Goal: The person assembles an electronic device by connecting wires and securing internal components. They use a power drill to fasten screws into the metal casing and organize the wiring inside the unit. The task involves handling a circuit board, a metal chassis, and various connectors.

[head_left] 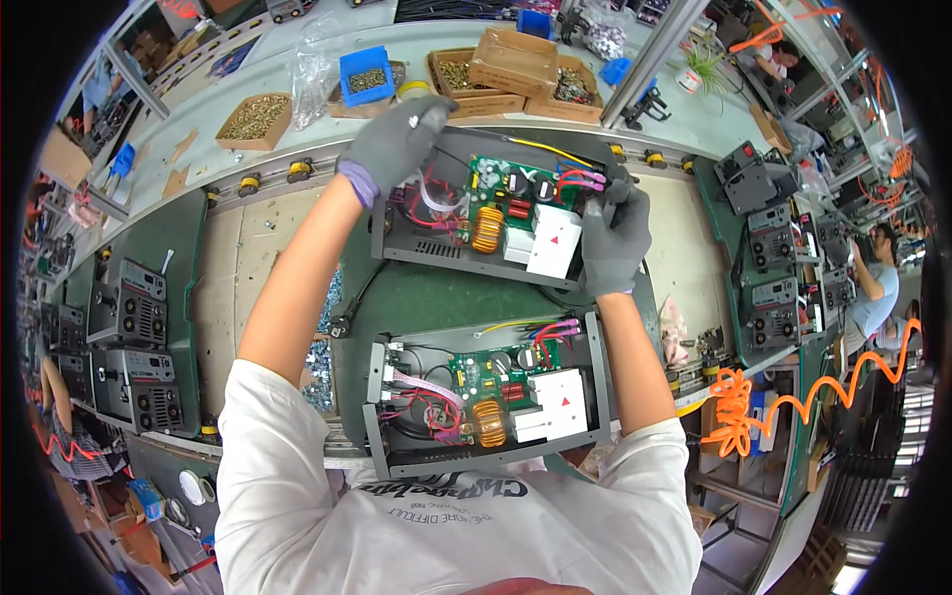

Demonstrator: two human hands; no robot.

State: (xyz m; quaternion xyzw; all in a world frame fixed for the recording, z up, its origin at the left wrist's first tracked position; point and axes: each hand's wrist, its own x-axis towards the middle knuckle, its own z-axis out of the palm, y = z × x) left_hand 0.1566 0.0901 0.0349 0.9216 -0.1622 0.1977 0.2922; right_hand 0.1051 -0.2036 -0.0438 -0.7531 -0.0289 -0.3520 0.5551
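Benchtop (253,77) lies beyond a green board (436,299) and two lidless chassis (476,264) (486,459); hands (399,141) (617,238) curled, grip unclear.

My left grip (393,149) wears a grey glove (382,157) with a purple cuff (358,185) at its seven o'clock and a small white spot (413,121) at its one o'clock. My right grip (615,241) is gloved in matching grey, edged purple at six o'clock. My forearms (300,273) are bare up to the short sleeves (266,431) of my white T-shirt (446,550), bearing large black lettering (446,488) over smaller lines.
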